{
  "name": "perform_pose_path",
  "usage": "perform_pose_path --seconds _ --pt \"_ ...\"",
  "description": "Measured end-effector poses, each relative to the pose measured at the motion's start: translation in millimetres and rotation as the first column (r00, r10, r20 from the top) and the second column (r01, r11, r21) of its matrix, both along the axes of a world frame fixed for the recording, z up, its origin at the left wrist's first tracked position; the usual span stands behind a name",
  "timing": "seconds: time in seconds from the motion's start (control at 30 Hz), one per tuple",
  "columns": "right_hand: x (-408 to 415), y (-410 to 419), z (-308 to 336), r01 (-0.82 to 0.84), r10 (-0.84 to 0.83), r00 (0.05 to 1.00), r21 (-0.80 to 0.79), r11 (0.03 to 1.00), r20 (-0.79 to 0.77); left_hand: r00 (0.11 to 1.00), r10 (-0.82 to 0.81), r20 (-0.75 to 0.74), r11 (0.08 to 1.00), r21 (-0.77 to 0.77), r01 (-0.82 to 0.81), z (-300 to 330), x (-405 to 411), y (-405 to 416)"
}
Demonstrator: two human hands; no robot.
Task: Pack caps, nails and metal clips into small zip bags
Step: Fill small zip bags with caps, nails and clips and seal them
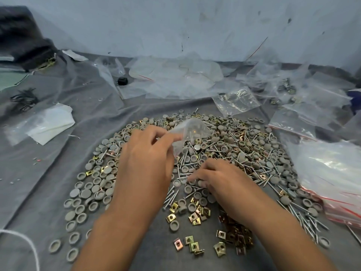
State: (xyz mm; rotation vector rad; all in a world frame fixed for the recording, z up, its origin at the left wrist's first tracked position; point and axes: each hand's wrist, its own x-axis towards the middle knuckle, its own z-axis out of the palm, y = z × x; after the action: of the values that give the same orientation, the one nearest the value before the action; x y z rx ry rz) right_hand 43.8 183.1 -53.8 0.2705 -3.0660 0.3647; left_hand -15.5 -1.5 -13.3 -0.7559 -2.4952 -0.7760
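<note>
1. Left hand: raised over the heap, thumb and fingers pinching a small clear zip bag by its near edge; bag blurred, its mouth tilted up and away, something small and pale inside, contents not legible.
2. Right hand: low on the heap, palm down, fingers curled onto the pile, tips pinching at grey caps near its forefinger; exactly what sits under the fingertips cannot be told.
3. Heap of parts: spread across the middle of a grey cloth; round grey caps, silver nails and brass-coloured metal clips mixed together.
4. Caps thickest along the left edge of the heap, many lying hollow side up; nails bunched between the two hands and along the right edge; loose clips scattered nearest the camera, between and below the forearms.
5. Stack of empty red-striped zip bags at right, just beside the heap, its lower edge overlapping a few nails.
6. More clear bags beyond the heap, some at far right holding dark and brass pieces.
7. Crumpled plastic sheeting along the pale wall, a small black object beside it.
8. White folded plastic on the cloth at left; white cord at lower left corner.
</note>
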Motion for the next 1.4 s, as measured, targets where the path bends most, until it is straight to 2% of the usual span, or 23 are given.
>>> perform_pose_path --seconds 0.1,0.2,0.47,0.6,0.7,0.77,0.83,0.9,0.97,1.03,1.1,1.23,1.27,1.4 --pt "-1 -2 2 -0.045 0.042 0.998 0.069 0.997 0.041 0.996 -0.074 0.044 0.997 0.001 0.074 2 2 2" --pt "-1 -2 2 -0.060 0.055 0.997 0.092 0.994 0.058 0.995 -0.105 0.001 0.990 0.092 0.104 3 3 1" --pt "5 -1 5 0.003 -0.003 0.998 0.002 1.000 0.065 0.995 -0.046 -0.094 0.988 0.142 0.059 2 0 0" --pt "6 2 2 0.018 -0.015 0.998 -0.044 0.999 0.060 0.998 -0.057 -0.017 0.994 0.088 0.059 1 0 1" --pt "3 3 4 0.077 -0.064 0.995 -0.175 0.982 0.076 0.997 -0.069 0.028 0.996 0.051 0.067 2 1 1" --pt "3 2 13 0.102 -0.124 0.991 -0.349 0.931 -0.041 0.997 -0.067 0.041 0.997 0.038 0.066 2 2 2" --pt "5 -2 28 0.013 -0.201 0.934 -0.534 0.845 -0.295 0.996 -0.060 0.060 0.998 0.032 0.058 2 3 4" --pt "8 -9 40 -0.119 -0.232 0.825 -0.559 0.820 -0.516 0.995 -0.071 0.073 0.997 0.034 0.068 2 4 8" --pt "8 -17 43 -0.146 -0.209 0.753 -0.469 0.871 -0.624 0.991 -0.107 0.076 0.994 0.039 0.105 2 7 12" --pt "8 -23 41 -0.094 -0.214 0.745 -0.416 0.905 -0.633 0.987 -0.132 0.092 0.991 0.037 0.129 1 9 15" --pt "9 -24 39 -0.070 -0.258 0.718 -0.436 0.897 -0.647 0.984 -0.137 0.116 0.990 0.032 0.134 1 11 15" --pt "11 -23 43 -0.182 -0.277 0.595 -0.462 0.868 -0.754 0.982 -0.131 0.138 0.991 0.050 0.125 2 10 14" --pt "10 -24 42 -0.194 -0.252 0.589 -0.437 0.878 -0.768 0.981 -0.134 0.140 0.990 0.052 0.128 3 10 15" --pt "6 -27 39 -0.149 -0.229 0.657 -0.421 0.895 -0.719 0.975 -0.160 0.154 0.986 0.077 0.150 7 13 15"
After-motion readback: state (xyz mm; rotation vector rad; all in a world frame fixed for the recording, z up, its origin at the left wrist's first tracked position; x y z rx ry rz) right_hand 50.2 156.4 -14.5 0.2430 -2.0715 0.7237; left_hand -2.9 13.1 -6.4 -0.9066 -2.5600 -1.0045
